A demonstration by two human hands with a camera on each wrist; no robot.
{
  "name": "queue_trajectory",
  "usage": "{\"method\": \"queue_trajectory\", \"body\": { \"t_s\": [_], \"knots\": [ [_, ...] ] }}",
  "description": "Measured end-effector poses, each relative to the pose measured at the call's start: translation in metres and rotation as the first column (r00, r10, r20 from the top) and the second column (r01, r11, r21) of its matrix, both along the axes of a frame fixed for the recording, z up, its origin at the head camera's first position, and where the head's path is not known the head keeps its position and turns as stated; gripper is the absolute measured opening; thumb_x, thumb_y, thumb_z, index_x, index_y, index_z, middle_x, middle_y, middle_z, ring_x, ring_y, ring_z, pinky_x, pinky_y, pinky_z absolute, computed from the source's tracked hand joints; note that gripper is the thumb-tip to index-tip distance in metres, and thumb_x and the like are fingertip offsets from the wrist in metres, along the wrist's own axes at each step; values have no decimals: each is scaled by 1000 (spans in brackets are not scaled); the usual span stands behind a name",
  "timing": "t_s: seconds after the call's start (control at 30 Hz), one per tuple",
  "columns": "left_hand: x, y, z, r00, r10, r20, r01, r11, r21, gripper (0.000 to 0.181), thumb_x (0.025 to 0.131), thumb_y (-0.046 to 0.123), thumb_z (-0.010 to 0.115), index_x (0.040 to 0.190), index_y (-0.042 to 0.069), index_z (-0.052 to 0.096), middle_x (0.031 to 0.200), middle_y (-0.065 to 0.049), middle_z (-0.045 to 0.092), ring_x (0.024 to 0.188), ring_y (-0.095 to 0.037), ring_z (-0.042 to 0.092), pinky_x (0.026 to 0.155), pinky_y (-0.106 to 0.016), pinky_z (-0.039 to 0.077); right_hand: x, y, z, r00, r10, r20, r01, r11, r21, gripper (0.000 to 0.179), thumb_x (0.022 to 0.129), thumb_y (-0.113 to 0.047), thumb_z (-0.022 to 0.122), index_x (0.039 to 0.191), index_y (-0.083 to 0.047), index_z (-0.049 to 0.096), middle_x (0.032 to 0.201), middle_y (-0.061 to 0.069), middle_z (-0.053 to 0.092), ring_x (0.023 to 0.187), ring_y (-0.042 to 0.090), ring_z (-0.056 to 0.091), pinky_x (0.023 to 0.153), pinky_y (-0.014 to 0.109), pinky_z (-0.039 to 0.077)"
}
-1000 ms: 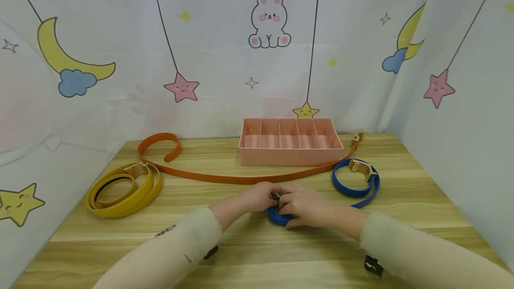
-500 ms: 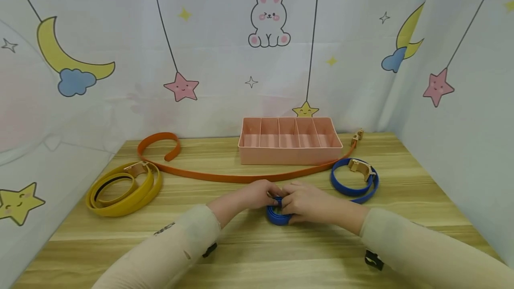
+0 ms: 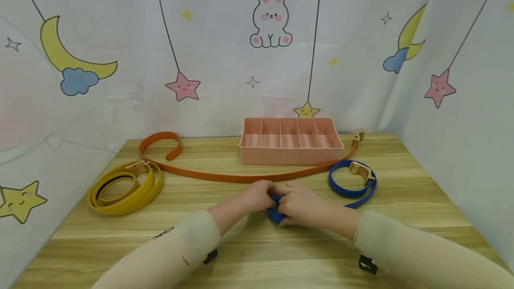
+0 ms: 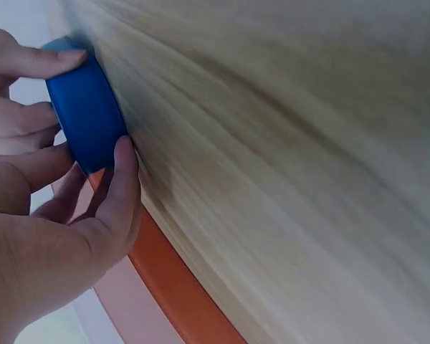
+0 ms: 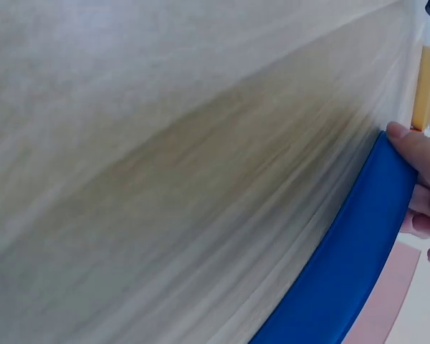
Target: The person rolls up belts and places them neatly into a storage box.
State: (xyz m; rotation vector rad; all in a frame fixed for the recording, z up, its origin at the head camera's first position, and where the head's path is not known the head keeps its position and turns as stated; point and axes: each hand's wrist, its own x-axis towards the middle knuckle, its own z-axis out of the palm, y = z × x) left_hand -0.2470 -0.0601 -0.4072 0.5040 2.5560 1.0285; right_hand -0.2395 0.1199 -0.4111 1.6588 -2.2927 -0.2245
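A blue belt (image 3: 275,216) is wound into a small tight coil standing on its edge at the middle of the table. My left hand (image 3: 260,196) grips the coil's far left side, thumb and fingers pinching its edges in the left wrist view. From the right, my right hand (image 3: 303,206) holds the coil, its thumb (image 5: 403,136) on the outer wrap in the right wrist view. The belt's unrolled strap (image 5: 344,265) runs out under the right hand to a loose loop with a gold buckle (image 3: 361,171). The coil's inner turns are partly hidden by fingers.
A yellow belt (image 3: 124,208) lies coiled at the left. Behind the hands stretches an orange belt (image 3: 225,178), its gold buckle (image 3: 358,137) at the back right. Against the curtain stands a pink box (image 3: 292,156) split into several compartments.
My right hand has shifted slightly left, and the loose blue loop with its buckle has drawn a little toward the coil. Both hands have kept hold of the coil.
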Motion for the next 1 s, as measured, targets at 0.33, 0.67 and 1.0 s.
{"method": "queue_trajectory", "body": {
  "t_s": [0.33,0.67,1.0],
  "knots": [
    [-4,-3,3,972,-226,-62,224,974,-42,28,86,-8,62,111,1,70,106,-10,69,101,-24,62,84,-34,52,-5,12,3,986,137,98,-134,990,-32,34,70,-46,83,96,-23,78,98,-13,68,98,13,50,84,31,39],
    [-7,-10,2,950,-298,-97,294,955,-47,27,89,-5,64,114,2,71,112,-9,69,109,-27,62,91,-36,49,-8,12,0,980,199,16,-198,978,-64,29,73,-33,84,100,-25,78,96,-14,69,89,12,50,77,28,38],
    [-1,-10,3,996,42,72,-42,999,-7,32,85,6,74,116,6,70,97,-9,67,79,-21,65,67,-32,55,-3,-1,5,998,56,15,-57,998,20,27,73,-47,79,88,-24,76,85,-14,67,89,10,49,74,28,36]
  ]
}}
